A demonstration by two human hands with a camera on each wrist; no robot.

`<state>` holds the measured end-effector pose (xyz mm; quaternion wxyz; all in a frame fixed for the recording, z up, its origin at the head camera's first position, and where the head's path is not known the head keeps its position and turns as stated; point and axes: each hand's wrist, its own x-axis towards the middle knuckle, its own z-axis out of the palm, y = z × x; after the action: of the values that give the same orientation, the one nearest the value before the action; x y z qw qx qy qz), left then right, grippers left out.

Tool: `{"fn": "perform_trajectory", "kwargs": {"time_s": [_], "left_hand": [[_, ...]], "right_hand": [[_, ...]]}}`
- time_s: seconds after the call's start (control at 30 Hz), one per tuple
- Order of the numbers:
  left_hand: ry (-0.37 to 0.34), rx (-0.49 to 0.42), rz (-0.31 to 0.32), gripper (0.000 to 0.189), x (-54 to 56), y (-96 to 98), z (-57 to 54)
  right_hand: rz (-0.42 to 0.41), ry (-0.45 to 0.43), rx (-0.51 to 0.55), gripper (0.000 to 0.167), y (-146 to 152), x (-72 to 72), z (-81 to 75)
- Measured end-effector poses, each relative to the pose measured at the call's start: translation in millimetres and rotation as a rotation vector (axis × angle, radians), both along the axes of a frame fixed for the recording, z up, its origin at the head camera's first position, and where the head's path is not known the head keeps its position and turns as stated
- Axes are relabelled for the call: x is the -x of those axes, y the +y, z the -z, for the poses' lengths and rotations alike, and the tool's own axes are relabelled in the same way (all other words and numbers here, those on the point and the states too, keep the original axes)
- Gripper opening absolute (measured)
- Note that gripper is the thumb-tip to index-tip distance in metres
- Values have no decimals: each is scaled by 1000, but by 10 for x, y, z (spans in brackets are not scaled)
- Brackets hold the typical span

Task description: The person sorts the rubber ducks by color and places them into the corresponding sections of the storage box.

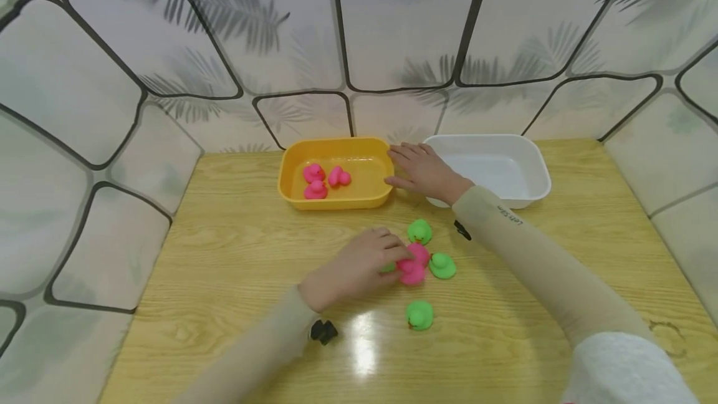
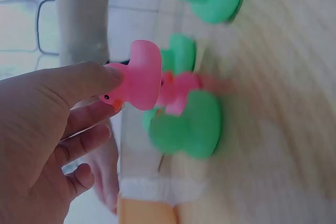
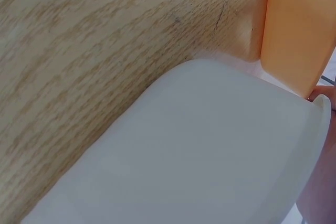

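Between the thumb and fingers of my left hand (image 1: 359, 264) a pink rubber duck (image 2: 144, 75) is pinched, tilted on its side in the left wrist view. Behind it another pink duck (image 2: 178, 90) sits among green rubber ducks (image 2: 194, 127). In the head view, green ducks (image 1: 442, 265) surround the pink pair, one partly hidden by the left fingers. My right hand (image 1: 421, 170) has its fingers extended, the tips at the right rim of the yellow bin (image 1: 336, 204), the palm over the left end of the white bin (image 1: 488, 137).
Several pink ducks (image 1: 316, 190) lie in the left part of the yellow bin. The two bins stand side by side at the back of the wooden table (image 1: 224, 254), close to a patterned wall covering (image 1: 404, 30). One green duck (image 1: 419, 315) sits nearer the front.
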<state>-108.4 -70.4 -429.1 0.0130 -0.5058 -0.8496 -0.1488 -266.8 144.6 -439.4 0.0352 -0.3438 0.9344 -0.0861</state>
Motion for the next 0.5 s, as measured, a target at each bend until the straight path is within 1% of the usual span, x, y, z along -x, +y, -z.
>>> {"fn": "perform_trajectory", "kwargs": {"time_s": [0.13,0.27,0.4,0.5], "left_hand": [[10,-28,-25,27,84,-133,-114],[3,-44,-82,28,177,-273,-221],[-11,-75,-126,29,285,-396,-302],[-21,-97,-148,29,381,-477,-334]], "right_hand": [[6,-3,-2,75,-1,-11,-20],[7,-4,-6,75,-8,-13,-20],[8,-4,-13,75,-13,-10,-18],[11,-10,-2,74,-15,-12,-36]]}}
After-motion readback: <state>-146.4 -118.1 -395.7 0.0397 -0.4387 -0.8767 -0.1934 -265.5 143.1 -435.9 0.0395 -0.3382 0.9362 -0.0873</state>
